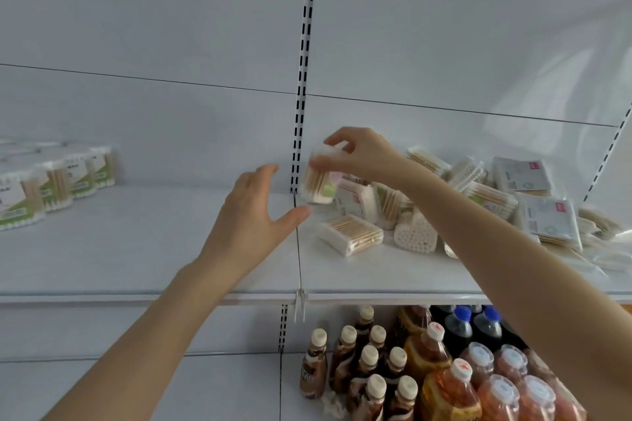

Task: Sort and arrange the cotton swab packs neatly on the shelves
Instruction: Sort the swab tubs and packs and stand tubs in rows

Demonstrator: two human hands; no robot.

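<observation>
Clear pack [316,183] of wooden-stick swabs in the right hand [362,154], left hand [253,212] wide and empty just beside

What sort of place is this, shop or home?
Probably a shop, or a mock-up of one: a slotted upright carrying a white shelf, many sealed cotton swab packs heaped on it, and rows of bottled drinks stocked below.

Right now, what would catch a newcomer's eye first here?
The right hand pinches a cotton swab pack beside the slotted centre upright, with the open left hand just left of it. A jumbled pile of packs lies on the shelf at right; a neat row stands far left.
</observation>
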